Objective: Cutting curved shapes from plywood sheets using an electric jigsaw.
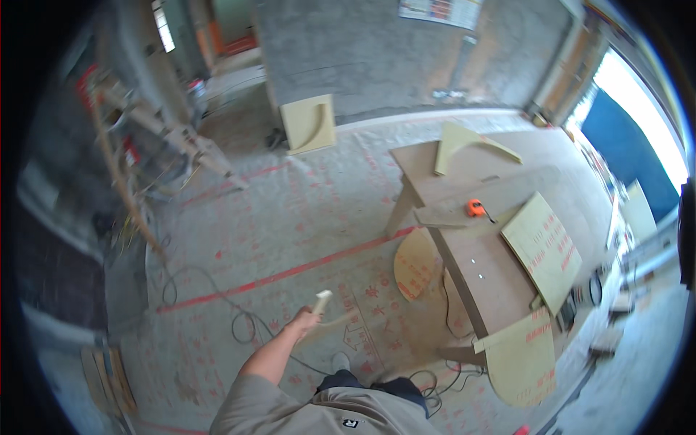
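Observation:
My left hand (308,320) is out in front of me at the left, above the floor. Its fingers are closed round a narrow pale piece of board (323,296), whose light end sticks up past the hand; its lower part is blurred. My right hand does not show. To the right stands a brown worktable (464,261). An orange tape measure (475,208) lies on it, with a rectangular yellowish board (542,250) near its right side and an angled, curved-edge board piece (457,148) at the far end.
A round-ended board (520,362) juts past the table's near end. Another rounded board (415,267) rests low beside the table. A loose cable (250,319) snakes across the printed floor sheet. A square panel (308,125) leans on the far wall; a wooden ladder (167,130) stands left.

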